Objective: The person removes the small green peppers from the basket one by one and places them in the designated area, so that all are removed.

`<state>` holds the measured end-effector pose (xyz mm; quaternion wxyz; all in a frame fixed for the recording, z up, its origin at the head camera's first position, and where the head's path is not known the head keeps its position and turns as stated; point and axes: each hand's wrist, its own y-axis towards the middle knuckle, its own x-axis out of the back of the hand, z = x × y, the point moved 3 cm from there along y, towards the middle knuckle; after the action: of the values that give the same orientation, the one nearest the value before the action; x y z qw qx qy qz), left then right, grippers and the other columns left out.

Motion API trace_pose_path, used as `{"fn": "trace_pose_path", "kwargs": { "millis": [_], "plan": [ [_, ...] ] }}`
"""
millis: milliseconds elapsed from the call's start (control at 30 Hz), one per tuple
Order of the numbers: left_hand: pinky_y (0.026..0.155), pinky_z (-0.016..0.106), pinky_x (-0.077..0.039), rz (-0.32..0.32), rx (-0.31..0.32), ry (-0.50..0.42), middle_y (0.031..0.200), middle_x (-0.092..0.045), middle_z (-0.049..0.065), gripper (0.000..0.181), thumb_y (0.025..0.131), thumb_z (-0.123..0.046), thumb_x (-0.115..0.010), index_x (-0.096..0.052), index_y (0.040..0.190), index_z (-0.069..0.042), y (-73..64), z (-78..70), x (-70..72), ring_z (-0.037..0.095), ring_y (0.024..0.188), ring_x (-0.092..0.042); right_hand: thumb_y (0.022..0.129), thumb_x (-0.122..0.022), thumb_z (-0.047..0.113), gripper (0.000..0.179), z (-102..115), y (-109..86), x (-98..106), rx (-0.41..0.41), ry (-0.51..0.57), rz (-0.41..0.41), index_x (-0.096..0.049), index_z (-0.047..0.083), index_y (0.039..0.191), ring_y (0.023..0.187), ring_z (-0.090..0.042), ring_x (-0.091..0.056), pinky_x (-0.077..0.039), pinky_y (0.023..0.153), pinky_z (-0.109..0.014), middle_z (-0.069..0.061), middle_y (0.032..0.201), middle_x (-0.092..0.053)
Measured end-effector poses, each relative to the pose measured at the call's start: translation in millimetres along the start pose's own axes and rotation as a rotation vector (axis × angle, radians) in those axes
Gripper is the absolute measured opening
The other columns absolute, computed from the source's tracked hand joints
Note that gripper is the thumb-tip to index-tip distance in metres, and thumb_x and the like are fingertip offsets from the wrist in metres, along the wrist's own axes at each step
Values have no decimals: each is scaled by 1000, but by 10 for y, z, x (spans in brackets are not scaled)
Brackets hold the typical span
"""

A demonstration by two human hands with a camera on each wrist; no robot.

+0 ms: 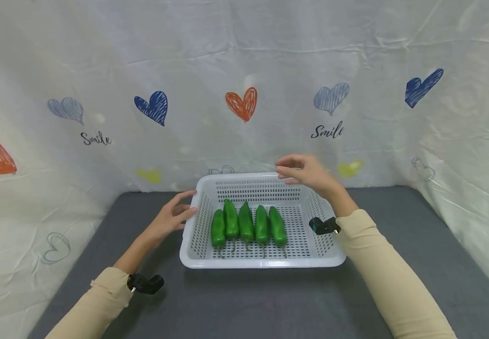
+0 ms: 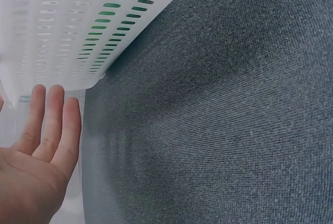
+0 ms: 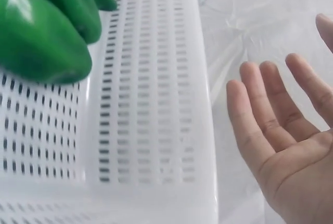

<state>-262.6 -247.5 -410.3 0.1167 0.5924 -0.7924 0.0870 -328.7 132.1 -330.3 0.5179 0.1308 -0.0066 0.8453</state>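
Observation:
Several green peppers [image 1: 246, 223] lie side by side in a white perforated plastic basket [image 1: 261, 263], their stems toward the near side. At the basket's left end is my left hand [image 1: 172, 217], thumb and fingertips right at the rim and side wall. The left wrist view shows that hand's fingers [image 2: 53, 122] extended beside the slotted wall. My right hand [image 1: 305, 173] hovers over the back right part of the rim, fingers apart and holding nothing. From the right wrist, the palm and spread fingers [image 3: 255, 114] appear beyond the basket's far wall, with the peppers at upper left.
The basket is on a dark grey cloth-covered table [image 1: 244, 306]. Behind and at both sides hangs a white sheet [image 1: 193, 70] printed with hearts and the word Smile. A black wrist camera [image 1: 146, 283] sits on the left wrist, another camera [image 1: 324, 226] on the right.

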Motion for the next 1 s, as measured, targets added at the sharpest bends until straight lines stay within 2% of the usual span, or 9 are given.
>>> {"fn": "trace_pose_path", "kwargs": {
  "millis": [333, 567, 767, 1000],
  "plan": [
    [78, 51, -49, 32, 25, -81, 126, -52, 18, 58, 93, -30, -59, -31, 144, -30, 49, 22, -54, 31, 106, -57, 83, -73, 29, 54, -114, 49, -177, -105, 30, 6, -55, 0, 124, 111, -39, -52, -44, 88, -49, -14, 121, -55],
    [78, 50, -49, 36, 30, -80, 127, -51, 17, 57, 93, -30, -59, -31, 143, -33, 60, 36, -44, 31, 108, -55, 82, -75, 26, 58, -234, 80, -253, -167, 51, 44, -53, -2, 127, 113, -37, -51, -41, 90, -51, -14, 124, -54],
    [76, 50, -50, 35, 31, -72, 128, -49, 19, 58, 94, -30, -58, -30, 144, -31, 45, 50, -18, 32, 109, -55, 79, -77, 27, 60, -361, 107, -332, -196, 18, 84, -54, 2, 128, 110, -27, -54, -42, 90, -50, -13, 126, -53],
    [75, 51, -50, 19, 41, -84, 127, -51, 19, 60, 92, -30, -60, -30, 144, -31, 23, 47, -16, 32, 106, -57, 77, -78, 29, 63, -516, 108, -413, -230, -6, 126, -54, 3, 129, 113, -27, -52, -41, 91, -50, -16, 130, -50]
  ]
}}
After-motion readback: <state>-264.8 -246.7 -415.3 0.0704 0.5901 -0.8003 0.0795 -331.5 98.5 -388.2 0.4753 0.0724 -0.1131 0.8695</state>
